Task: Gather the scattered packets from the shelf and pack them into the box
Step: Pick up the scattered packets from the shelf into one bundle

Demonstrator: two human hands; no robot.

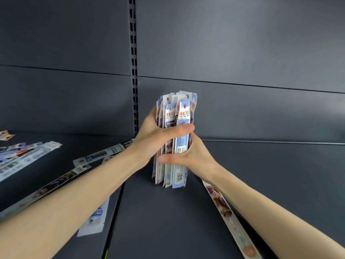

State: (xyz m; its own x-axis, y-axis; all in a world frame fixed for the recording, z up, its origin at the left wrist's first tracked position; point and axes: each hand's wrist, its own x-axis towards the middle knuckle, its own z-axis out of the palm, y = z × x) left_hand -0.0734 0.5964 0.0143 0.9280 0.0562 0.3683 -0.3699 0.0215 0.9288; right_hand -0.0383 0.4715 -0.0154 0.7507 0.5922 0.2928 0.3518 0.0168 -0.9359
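A thick bundle of long, narrow blue-and-white packets stands upright on the dark grey shelf, its lower ends touching the shelf surface. My left hand grips the bundle around its middle, thumb across the front. My right hand grips it lower down from the right, thumb across the front too. More packets lie scattered: a pile at the far left, several under my left forearm, one by my left elbow, and a long one under my right forearm. No box is in view.
The shelf's grey back panels rise straight behind the bundle, with a slotted upright between them. A seam splits the shelf into a left and a right board.
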